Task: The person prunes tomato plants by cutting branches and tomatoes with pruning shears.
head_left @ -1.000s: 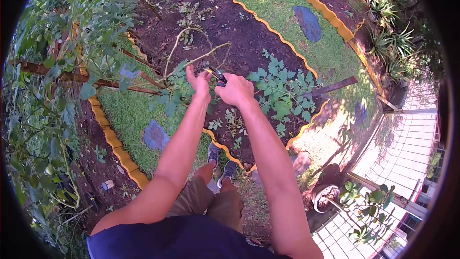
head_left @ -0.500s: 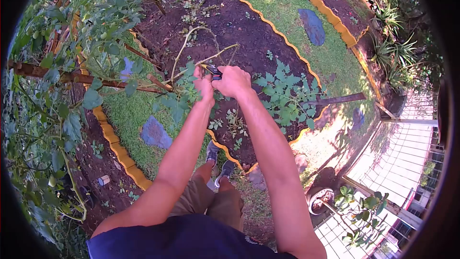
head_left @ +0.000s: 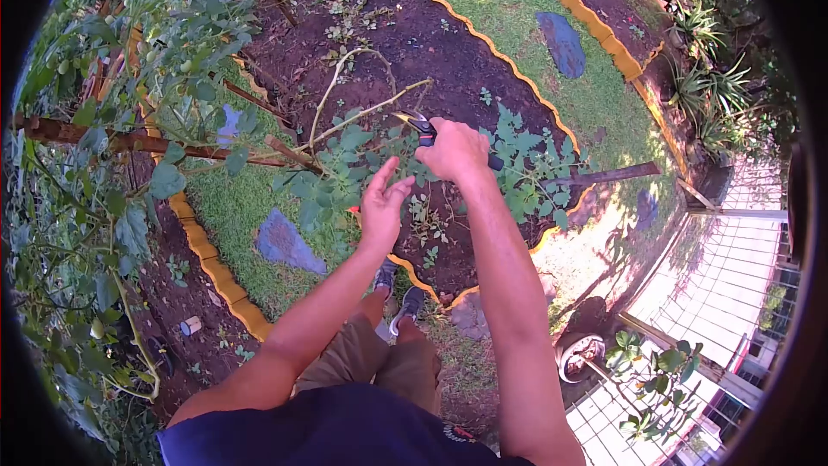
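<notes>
My right hand [head_left: 454, 151] is wrapped round a pair of pruning shears [head_left: 423, 127], whose blades point up and left just below a bare, pale stem [head_left: 371, 110]. Below and left of it, my left hand [head_left: 382, 198] holds nothing, its fingers apart beside the leaves of a green plant [head_left: 341, 164]. The stem arches over dark soil [head_left: 448, 60] from near a wooden stake [head_left: 293, 154]. Another leafy plant [head_left: 522, 173] grows just right of my right hand.
Tall leafy vines [head_left: 129, 233] fill the left side, crossed by a wooden bar [head_left: 129, 138]. Yellow edging [head_left: 207, 255] borders the beds and grass. A wooden stick [head_left: 612, 175] juts out at the right. Near the white grid fence stands a potted plant [head_left: 580, 359].
My hands have come apart. The left has let go of the stem area and dropped lower with its fingers spread; the right, with the shears, has moved right, away from the stem.
</notes>
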The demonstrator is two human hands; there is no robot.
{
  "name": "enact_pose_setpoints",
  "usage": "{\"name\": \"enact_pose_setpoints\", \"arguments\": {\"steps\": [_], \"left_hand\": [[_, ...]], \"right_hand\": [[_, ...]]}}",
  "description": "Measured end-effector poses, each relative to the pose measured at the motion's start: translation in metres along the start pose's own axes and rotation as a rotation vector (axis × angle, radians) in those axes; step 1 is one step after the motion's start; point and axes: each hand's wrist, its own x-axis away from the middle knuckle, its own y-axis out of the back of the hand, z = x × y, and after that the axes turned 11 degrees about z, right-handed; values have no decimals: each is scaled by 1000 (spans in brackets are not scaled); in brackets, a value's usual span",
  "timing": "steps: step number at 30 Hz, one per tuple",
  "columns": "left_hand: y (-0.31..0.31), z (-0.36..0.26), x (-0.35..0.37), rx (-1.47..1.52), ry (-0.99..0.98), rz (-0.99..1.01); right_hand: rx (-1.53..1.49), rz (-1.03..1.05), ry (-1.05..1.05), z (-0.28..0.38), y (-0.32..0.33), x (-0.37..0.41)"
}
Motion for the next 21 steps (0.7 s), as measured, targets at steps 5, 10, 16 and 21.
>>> {"name": "enact_pose_setpoints", "arguments": {"steps": [5,10,16,21], "left_hand": [[111,2,52,-75,58,-212],[177,-43,6,-211,-217,-410],[257,-26,-68,-784,-218,-444],[210,-77,-100,-486,-166,-73]], "right_hand": [[112,-102,197,13,8,5],[233,-157,333,49,0,-9],[300,-141,368,73,-4,-22],[308,-158,376,75,-4,-23]]}}
